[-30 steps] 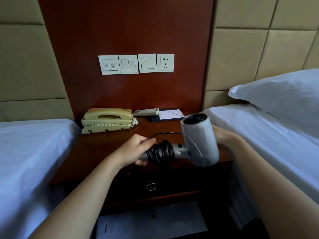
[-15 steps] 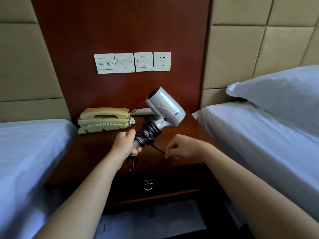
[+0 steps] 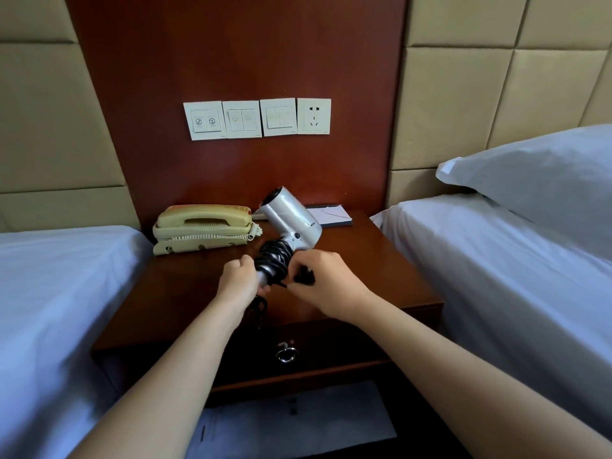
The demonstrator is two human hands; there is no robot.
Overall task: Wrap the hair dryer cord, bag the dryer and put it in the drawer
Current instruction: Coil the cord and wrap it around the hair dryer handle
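The silver hair dryer [image 3: 293,220] is held in the air above the front part of the wooden nightstand [image 3: 381,270], with its barrel tilted up and away toward the wall. The black cord [image 3: 273,260] is wound in many turns around the handle. The left hand [image 3: 239,281] grips the lower end of the handle, with the fingers curled around it. A short loop of the cord hangs down under this hand. The right hand [image 3: 326,286] is just beside the handle on the other side. Its fingers pinch a dark bunch at the end of the cord; I cannot tell if this is the plug.

Below the hands, the drawer [image 3: 331,346] of the nightstand looks closed, and a metal ring pull [image 3: 286,354] hangs on its front. At the back of the nightstand a beige telephone [image 3: 202,226] stands to the left of the dryer, and a notepad [image 3: 329,214] lies to the right. Above them on the red-brown wall panel is a row of white switch plates with a socket [image 3: 314,115] at its right end. A bed with a white sheet stands on each side, and a pillow [image 3: 530,180] lies on the right one.
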